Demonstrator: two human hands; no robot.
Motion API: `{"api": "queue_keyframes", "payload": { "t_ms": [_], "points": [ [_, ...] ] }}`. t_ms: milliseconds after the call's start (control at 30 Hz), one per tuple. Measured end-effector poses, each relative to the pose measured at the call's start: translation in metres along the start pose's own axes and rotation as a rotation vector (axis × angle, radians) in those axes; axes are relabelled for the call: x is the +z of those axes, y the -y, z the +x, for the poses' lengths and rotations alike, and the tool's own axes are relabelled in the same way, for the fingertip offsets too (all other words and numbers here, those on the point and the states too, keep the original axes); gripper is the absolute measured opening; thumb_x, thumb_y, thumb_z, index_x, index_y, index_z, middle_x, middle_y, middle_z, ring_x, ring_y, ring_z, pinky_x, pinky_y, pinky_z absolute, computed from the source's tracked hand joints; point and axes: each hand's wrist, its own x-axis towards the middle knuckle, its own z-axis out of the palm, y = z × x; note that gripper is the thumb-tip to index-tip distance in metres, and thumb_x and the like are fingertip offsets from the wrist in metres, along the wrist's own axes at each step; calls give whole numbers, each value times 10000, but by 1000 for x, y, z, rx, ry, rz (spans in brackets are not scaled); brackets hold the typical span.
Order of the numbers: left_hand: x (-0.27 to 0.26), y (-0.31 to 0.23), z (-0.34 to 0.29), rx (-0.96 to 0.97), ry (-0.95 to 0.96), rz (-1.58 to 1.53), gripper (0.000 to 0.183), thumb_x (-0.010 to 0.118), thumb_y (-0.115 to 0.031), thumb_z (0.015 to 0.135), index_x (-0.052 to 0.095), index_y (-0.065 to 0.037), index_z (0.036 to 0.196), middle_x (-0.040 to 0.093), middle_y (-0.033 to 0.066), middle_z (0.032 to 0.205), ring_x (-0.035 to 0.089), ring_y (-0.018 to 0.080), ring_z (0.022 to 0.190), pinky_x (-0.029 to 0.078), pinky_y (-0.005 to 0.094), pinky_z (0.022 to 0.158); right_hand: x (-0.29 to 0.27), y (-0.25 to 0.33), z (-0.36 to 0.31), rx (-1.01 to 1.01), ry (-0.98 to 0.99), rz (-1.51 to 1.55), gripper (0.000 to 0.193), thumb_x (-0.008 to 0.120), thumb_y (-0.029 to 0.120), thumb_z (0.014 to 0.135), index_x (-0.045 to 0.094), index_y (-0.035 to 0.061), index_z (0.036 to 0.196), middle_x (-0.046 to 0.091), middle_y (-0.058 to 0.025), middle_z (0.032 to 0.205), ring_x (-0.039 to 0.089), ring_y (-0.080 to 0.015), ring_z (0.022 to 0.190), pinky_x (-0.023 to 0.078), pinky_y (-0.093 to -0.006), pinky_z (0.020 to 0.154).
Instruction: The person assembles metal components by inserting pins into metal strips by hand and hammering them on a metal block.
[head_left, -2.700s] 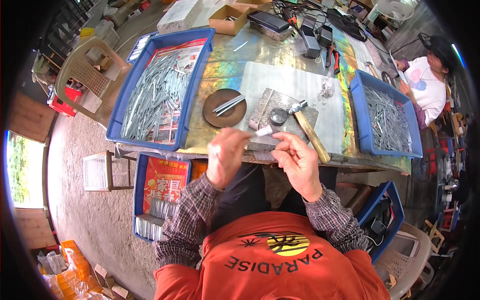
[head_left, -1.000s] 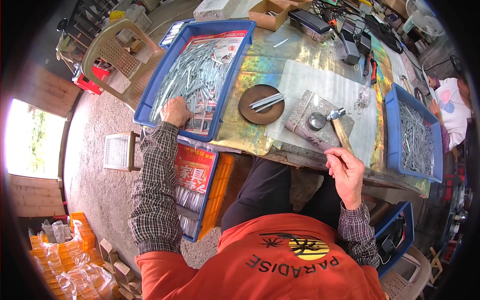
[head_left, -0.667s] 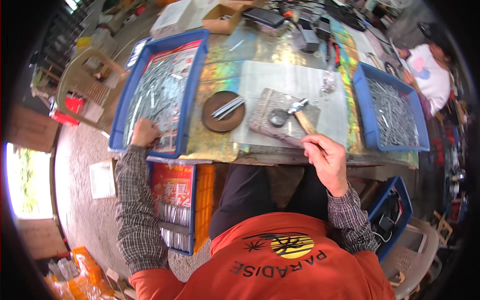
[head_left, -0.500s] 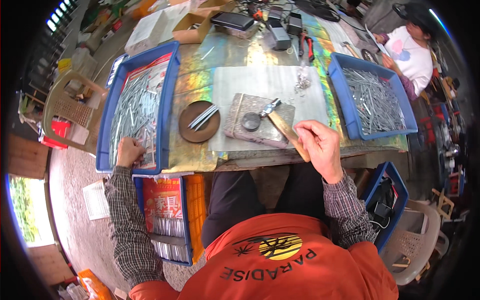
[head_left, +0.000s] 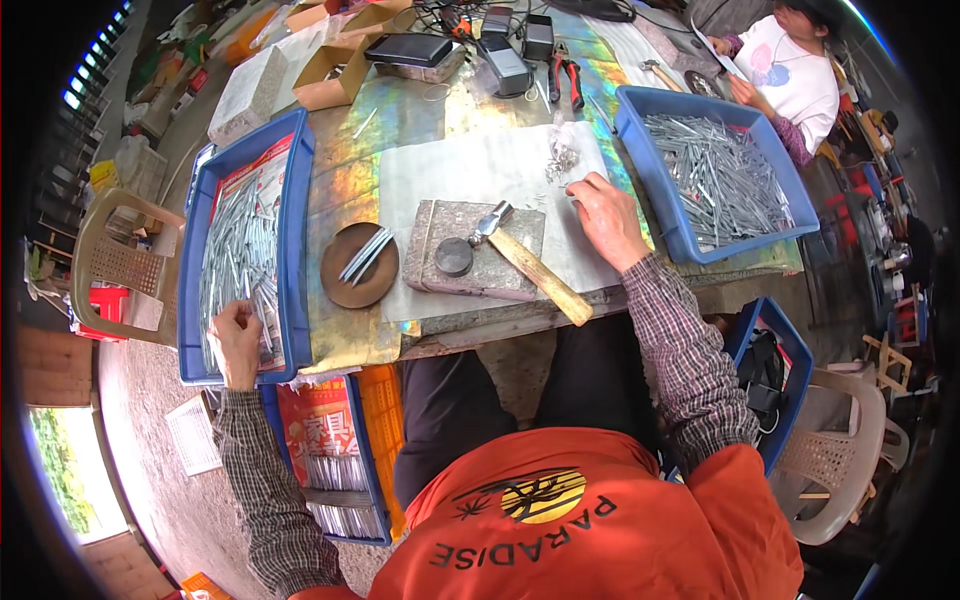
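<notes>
My left hand (head_left: pixel 237 340) is at the near end of the left blue tray (head_left: pixel 299 215), over grey metal strips (head_left: pixel 240 240). Its fingers are bent together in a pinch; what they hold, if anything, cannot be made out. On the right, my right hand (head_left: pixel 607 217) is over the white sheet (head_left: pixel 400 180), close to a small heap of tiny metal pieces (head_left: pixel 562 158). Its thumb and forefinger are drawn together, their contents unclear. A wooden-handled hammer (head_left: pixel 538 275) lies across a stone block (head_left: pixel 485 225), beside a dark round metal piece (head_left: pixel 453 257).
A brown round dish (head_left: pixel 345 245) holds several metal strips. Another blue tray (head_left: pixel 700 250) full of strips stands at the right. Red-handled pliers (head_left: pixel 572 80), boxes and cables lie at the back. A person (head_left: pixel 790 75) sits at the far right.
My right hand has moved from above the hammer handle forward towards the small metal heap. My left hand stays at the near end of its tray, fingers more raised. The whole view has shifted slightly.
</notes>
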Motion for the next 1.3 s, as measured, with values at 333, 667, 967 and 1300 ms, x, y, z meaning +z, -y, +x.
{"api": "queue_keyframes", "payload": {
  "t_ms": [333, 667, 967, 1300],
  "points": [
    [15, -111, -30, -110, 90, -687, 87, 554, -52, 891, 576, 7, 952, 626, 53, 765, 541, 67, 556, 455, 187, 485, 13, -10, 14, -182, 135, -235, 63, 484, 56, 771, 541, 31, 758, 538, -113, 780, 596, -272, 746, 489, -376, 617],
    [73, -175, -34, -228, 296, -1017, 187, 588, -51, 868, 579, 46, 1027, 645, 84, 818, 594, 91, 650, 508, 212, 587, -1, -4, 6, -97, -3, -177, 44, 526, -10, 732, 500, 15, 757, 552, -156, 755, 603, -312, 681, 472, -405, 580],
    [112, -187, -31, -46, 189, -972, 123, 627, -22, 836, 626, 33, 945, 647, 41, 765, 566, 52, 642, 448, 176, 565, -51, 53, -28, 225, -62, 493, 92, 579, -50, 755, 547, -13, 833, 562, -90, 715, 545, -160, 595, 422, -270, 547],
    [112, -193, -48, 117, 61, -772, 78, 649, 18, 802, 627, 37, 875, 628, 37, 735, 565, 63, 654, 453, 189, 586, -74, 104, -40, 241, -70, 808, 101, 570, -52, 814, 621, -31, 899, 616, -69, 790, 608, -107, 646, 455, -203, 542]
  ]
}}
